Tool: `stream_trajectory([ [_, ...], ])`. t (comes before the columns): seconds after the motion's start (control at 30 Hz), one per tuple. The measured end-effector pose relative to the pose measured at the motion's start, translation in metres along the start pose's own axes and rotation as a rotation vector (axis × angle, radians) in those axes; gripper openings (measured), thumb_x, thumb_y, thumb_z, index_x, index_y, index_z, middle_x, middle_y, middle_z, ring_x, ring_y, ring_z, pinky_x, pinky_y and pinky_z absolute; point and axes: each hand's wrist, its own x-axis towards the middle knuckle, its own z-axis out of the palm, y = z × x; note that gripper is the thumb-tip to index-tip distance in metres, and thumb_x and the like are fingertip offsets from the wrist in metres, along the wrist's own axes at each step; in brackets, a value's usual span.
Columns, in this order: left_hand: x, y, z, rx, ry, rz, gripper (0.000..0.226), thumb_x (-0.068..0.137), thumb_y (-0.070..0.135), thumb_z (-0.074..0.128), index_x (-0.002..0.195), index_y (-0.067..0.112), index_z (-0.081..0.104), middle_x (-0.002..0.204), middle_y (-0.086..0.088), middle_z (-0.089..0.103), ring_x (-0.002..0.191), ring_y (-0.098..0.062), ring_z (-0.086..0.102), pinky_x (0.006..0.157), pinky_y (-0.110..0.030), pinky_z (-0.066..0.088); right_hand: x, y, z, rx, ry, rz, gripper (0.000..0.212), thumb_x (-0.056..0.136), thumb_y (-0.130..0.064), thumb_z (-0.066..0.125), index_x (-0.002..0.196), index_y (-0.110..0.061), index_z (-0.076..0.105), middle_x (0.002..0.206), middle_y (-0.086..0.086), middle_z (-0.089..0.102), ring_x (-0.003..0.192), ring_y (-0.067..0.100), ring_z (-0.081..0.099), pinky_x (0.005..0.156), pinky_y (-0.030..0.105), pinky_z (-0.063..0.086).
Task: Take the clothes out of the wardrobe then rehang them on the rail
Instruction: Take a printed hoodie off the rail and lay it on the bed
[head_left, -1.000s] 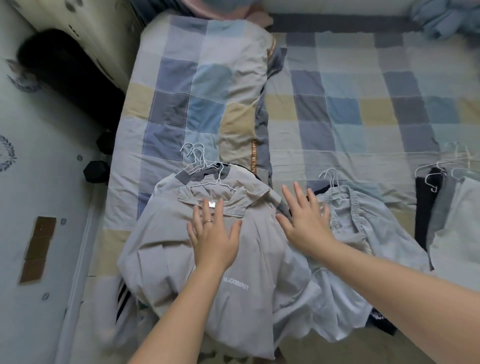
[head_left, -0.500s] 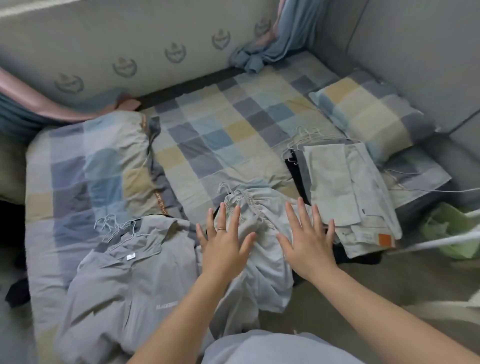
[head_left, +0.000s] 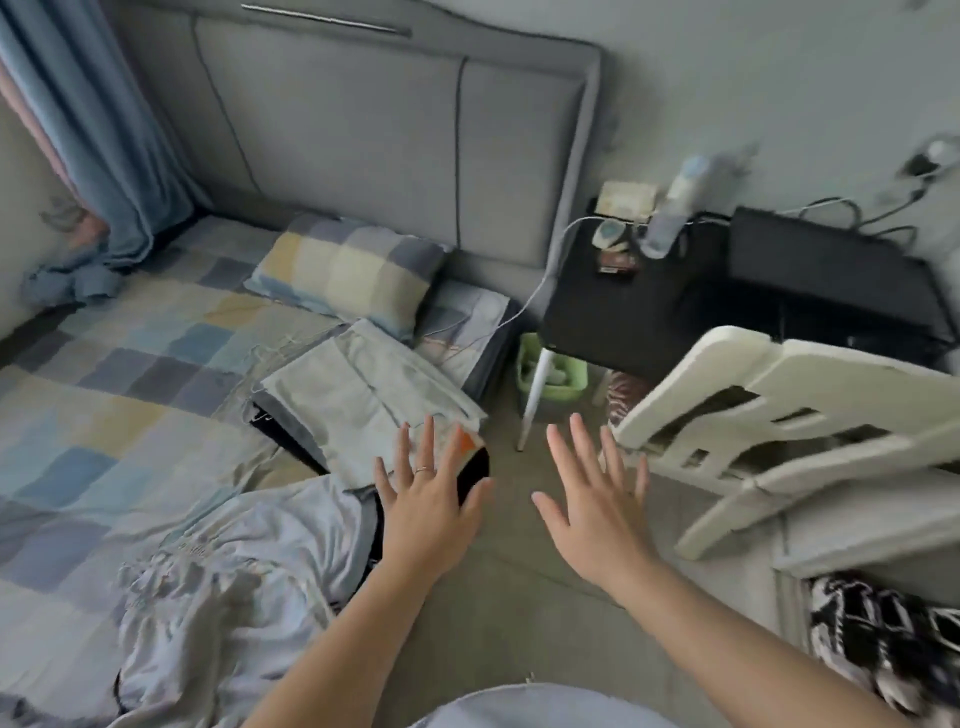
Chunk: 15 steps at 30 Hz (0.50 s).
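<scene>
Clothes (head_left: 363, 405) lay folded in a pile at the bed's (head_left: 130, 389) near edge, one corner jutting past it over the floor (head_left: 519, 597). Thin wire hangers (head_left: 280, 353) lay at the pile's far end. A crumpled pale garment (head_left: 234, 571) sprawled nearer, also reaching the bed's edge.

The left hand (head_left: 428, 504) hung over the pile's overhanging corner, its grip wide, fingers spread and holding nothing; whether it touched the cloth could not be told. The right hand (head_left: 597, 514) hung over bare floor, its grip equally wide and empty.

A strip of floor ran between the bed and a tilted white chair (head_left: 779, 415), narrowing toward the black desk (head_left: 623, 317) beside the headboard (head_left: 363, 130).

A green basket (head_left: 550, 374) sat on the floor under the desk's edge, a white desk leg crossing in front of it; pale items lay inside, too blurred to name. A bottle (head_left: 675, 208) and small objects stood on the desk.
</scene>
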Motion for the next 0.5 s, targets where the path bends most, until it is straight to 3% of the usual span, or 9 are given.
stream_trajectory([
  [0.1,0.022,0.079,0.021,0.041,-0.049,0.181,0.076,0.086,0.077,0.004,0.154,0.045,-0.009,0.164,0.009,-0.020,0.143,-0.017,-0.038,0.118,-0.053,-0.017,-0.024,0.075,-0.020,0.008,0.050,0.186,0.074,0.096,-0.062,0.029,0.153,-0.040,-0.012,0.163,-0.009,-0.018,0.151,0.027,-0.009,0.115,0.063,-0.003],
  [0.27,0.042,0.197,0.057,0.112,-0.117,0.485,0.074,0.093,0.073,0.018,0.154,0.044,-0.010,0.166,0.005,-0.013,0.149,-0.022,-0.026,0.117,-0.054,-0.016,-0.077,0.173,-0.048,-0.009,0.129,0.491,0.073,0.095,-0.063,0.028,0.152,-0.039,-0.011,0.163,-0.009,-0.016,0.151,0.026,-0.009,0.115,0.062,-0.002],
  [0.4,0.044,0.285,0.084,0.111,-0.176,0.763,0.073,0.089,0.076,0.007,0.152,0.046,-0.015,0.165,0.006,-0.018,0.143,-0.018,-0.039,0.114,-0.051,-0.025,-0.125,0.235,-0.064,-0.029,0.191,0.720,0.071,0.096,-0.061,0.025,0.153,-0.039,-0.011,0.161,-0.011,-0.023,0.151,0.024,-0.013,0.115,0.061,-0.004],
  [0.5,0.043,0.351,0.101,0.101,-0.205,0.944,0.073,0.091,0.078,0.004,0.152,0.045,-0.019,0.164,0.006,-0.021,0.145,-0.021,-0.035,0.114,-0.052,-0.025,-0.157,0.270,-0.079,-0.060,0.241,0.866,0.069,0.097,-0.060,0.023,0.155,-0.037,-0.007,0.163,-0.009,-0.017,0.151,0.026,-0.010,0.115,0.062,-0.002],
])
